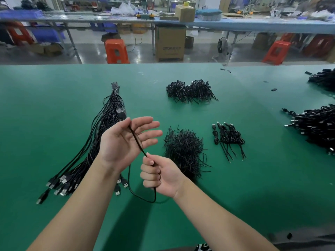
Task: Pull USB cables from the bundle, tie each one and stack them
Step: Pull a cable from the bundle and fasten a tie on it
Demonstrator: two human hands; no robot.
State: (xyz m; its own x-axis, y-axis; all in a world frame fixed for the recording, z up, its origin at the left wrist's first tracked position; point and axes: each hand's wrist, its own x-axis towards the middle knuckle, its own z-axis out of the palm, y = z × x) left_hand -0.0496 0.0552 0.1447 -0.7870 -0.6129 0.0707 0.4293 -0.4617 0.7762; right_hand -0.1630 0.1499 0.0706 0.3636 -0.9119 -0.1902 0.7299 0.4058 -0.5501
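Single USB cable [137, 140] up in the air above the green table [54, 105], stretched taut between both hands, plug end [121, 113] poking out past the top of the left hand. Slack tail drops below the right fist, loops near the table surface and climbs back up behind the left wrist.

Left hand [123, 140]: palm up, fingers spread and mostly straight, cable pinched at thumb and forefinger just under the plug. Right hand [159, 175]: clenched round the cable lower down, thumb on top.

Handling, judged from the look: thin, light, limp; bends freely, holds no shape unaided (needs tension or a wrap to stay coiled). Jacket looks smooth, so likely to slip through a loose fist, which suits winding. Best grip points: just behind the plug moulding as anchor, then mid-length for feeding. Bare-wire end probably the delicate part; not worth pulling there.

Probable step: start of coiling round the left-hand fingers, tie not yet on.

Relative to the held cable:
- Just left and behind: source bundle [101, 134], banded at the far end, plugs fanned out at the near end.
- Just right: loose heap of short black ties [184, 151], partly behind the right hand.
- Further right: short row of finished tied cables [228, 138].
- Beyond, towards the far edge: two dense tied heaps [190, 90].
- Far right edge: larger piles [315, 127] of cables, partly cut off by the frame.
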